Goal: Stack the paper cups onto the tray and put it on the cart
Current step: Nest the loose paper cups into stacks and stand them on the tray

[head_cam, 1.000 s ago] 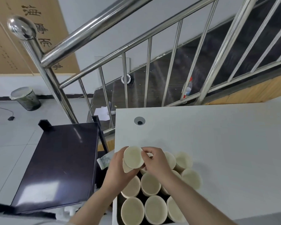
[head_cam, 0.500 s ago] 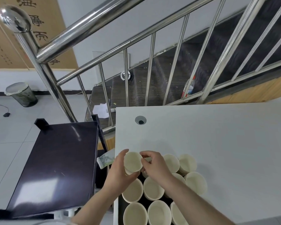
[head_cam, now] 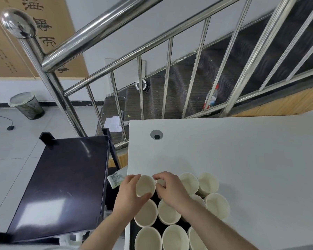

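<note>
A paper cup [head_cam: 145, 185] sits upright at the tray's [head_cam: 132, 230] far corner, the left hand [head_cam: 129, 194] curled round it from nine o'clock, the right hand's [head_cam: 172, 188] fingertips pinching its rim at three o'clock, more cups [head_cam: 168, 212] at six.

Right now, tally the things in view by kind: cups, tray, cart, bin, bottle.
Paper cups: 11, some partly hidden
Tray: 1
Cart: 1
Waste bin: 1
Plastic bottle: 1
Total: 15
</note>
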A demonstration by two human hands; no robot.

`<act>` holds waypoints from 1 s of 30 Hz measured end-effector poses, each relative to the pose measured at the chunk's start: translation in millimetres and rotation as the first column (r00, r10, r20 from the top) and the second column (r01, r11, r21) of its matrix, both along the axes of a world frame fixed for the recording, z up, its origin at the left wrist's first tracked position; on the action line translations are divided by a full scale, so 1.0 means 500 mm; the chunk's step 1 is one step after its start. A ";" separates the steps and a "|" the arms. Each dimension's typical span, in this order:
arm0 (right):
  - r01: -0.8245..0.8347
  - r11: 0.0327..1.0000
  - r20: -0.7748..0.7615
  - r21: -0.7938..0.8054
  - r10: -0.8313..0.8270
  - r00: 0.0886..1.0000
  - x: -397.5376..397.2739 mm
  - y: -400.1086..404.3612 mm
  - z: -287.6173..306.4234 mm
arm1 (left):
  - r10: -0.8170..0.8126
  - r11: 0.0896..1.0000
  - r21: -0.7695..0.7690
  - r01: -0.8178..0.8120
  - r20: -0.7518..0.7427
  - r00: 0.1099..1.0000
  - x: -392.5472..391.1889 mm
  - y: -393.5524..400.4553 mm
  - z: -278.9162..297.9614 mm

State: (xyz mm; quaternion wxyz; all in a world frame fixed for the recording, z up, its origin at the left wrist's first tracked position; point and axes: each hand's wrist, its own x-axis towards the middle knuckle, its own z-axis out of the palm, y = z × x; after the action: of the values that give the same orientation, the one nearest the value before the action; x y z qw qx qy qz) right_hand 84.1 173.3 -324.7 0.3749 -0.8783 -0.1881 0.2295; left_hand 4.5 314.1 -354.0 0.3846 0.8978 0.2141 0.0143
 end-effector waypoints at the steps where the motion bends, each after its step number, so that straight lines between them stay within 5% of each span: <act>1: -0.016 1.000 0.014 -0.016 0.016 1.000 -0.001 -0.002 0.001 | 0.004 1.000 0.005 -0.004 -0.014 1.000 0.000 0.000 0.000; 10: -0.095 0.989 0.086 -0.114 0.105 0.991 -0.009 -0.010 -0.012 | 0.027 0.999 0.045 -0.024 -0.072 0.997 -0.001 -0.005 0.000; 20: -0.094 0.995 0.104 -0.022 0.096 0.990 -0.021 -0.033 0.009 | 0.063 0.998 -0.005 -0.063 -0.068 0.996 -0.012 -0.013 0.012; 30: 0.003 1.000 0.020 -0.023 -0.002 1.000 0.000 -0.214 0.070 | 0.220 0.940 -0.219 -0.261 -0.196 0.956 -0.063 -0.002 -0.007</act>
State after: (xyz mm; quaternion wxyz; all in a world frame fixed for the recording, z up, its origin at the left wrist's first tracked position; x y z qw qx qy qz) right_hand 83.9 66.3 -289.7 0.3632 -0.8850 -0.1880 0.2226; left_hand -26.9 313.0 -357.7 0.4670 0.8090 0.3545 -0.0407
